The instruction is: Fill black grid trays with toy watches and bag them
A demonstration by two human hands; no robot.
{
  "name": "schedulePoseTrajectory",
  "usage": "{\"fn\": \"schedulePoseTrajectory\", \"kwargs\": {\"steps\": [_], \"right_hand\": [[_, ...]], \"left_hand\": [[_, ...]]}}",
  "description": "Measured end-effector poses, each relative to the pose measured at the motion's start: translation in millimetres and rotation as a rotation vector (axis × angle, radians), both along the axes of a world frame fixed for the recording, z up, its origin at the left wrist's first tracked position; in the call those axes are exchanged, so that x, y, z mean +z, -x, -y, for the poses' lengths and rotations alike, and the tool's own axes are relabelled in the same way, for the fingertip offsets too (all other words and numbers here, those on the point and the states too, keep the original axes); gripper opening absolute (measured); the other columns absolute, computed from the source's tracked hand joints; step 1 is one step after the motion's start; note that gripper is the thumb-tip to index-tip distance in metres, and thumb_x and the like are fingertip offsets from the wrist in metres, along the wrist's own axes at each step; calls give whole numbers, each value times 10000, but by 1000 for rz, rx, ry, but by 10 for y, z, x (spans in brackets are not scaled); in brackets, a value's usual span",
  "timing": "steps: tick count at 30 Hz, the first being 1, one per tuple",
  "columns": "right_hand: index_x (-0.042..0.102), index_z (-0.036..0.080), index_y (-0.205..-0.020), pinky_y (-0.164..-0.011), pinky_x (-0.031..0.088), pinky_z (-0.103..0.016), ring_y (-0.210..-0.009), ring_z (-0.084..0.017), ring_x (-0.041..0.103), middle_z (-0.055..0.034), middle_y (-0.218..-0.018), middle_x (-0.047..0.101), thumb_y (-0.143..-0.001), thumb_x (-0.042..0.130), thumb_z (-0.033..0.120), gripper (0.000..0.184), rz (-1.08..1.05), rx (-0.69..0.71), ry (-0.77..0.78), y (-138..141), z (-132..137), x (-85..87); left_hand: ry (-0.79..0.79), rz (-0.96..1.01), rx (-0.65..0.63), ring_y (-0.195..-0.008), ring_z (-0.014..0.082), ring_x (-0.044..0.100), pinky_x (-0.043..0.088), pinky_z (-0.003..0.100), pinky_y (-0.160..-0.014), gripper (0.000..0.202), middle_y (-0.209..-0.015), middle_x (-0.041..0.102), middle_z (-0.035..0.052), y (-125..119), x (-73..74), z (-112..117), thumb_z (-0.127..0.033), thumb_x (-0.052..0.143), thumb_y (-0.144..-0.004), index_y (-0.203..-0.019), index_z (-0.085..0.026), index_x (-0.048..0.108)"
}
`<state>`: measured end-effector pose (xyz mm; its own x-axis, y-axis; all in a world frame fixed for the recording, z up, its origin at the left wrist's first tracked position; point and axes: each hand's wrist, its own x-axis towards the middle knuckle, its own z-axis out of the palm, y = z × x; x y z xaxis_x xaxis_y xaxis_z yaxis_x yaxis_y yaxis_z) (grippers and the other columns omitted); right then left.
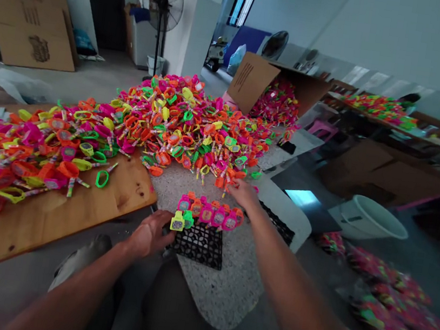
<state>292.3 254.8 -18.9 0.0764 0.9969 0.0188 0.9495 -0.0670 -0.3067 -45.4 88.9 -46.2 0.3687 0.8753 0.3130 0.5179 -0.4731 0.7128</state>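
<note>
My left hand (149, 235) is curled at the left edge of a black openwork plastic tray (202, 250), thumb on its side. Its index finger lies against a yellow toy watch (177, 221) at the tray's back left corner. A green toy watch (188, 219) is beside that one, and pink toy watches (218, 216) with orange ones behind them stand in rows along the tray's back. Farther off, my right hand (241, 191) has its fingertips pinched on an orange toy watch (229, 179) at the front of a big heap of toy watches (185, 122).
A wooden board (118, 189) carries more watches on the left. Another black tray (277, 222) lies on the right of the speckled tabletop (221, 296). Behind the heap, a cardboard box (252, 82) spills watches. A white bucket (372, 219) and filled trays (393, 298) are at right.
</note>
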Motion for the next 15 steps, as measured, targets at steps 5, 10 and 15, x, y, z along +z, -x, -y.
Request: {"fn": "schedulePoseTrajectory", "kwargs": {"steps": [5, 10, 15], "right_hand": [[711, 168, -689, -585, 380, -244, -609, -160, 565, -9, -597, 639, -905, 555, 457, 393, -168, 163, 199, -89, 365, 70], [749, 172, -935, -649, 419, -235, -666, -136, 577, -6, -769, 702, -839, 573, 254, 216, -312, 195, 65, -13, 485, 121], [719, 133, -988, -634, 457, -238, -653, -141, 596, -9, -745, 689, -899, 541, 311, 267, -449, 262, 112, 360, 556, -16]], "left_hand": [[9, 0, 7, -983, 227, 679, 537, 351, -928, 216, -1004, 728, 52, 23, -2, 6, -115, 617, -807, -990, -214, 676], [9, 11, 52, -949, 227, 681, 540, 353, -901, 186, -962, 727, 53, 94, 9, 14, -110, 611, -791, -941, -205, 667], [49, 50, 132, -777, 186, 657, 546, 310, -769, 145, -847, 704, 20, 225, -29, -9, -140, 580, -805, -912, -195, 661]]}}
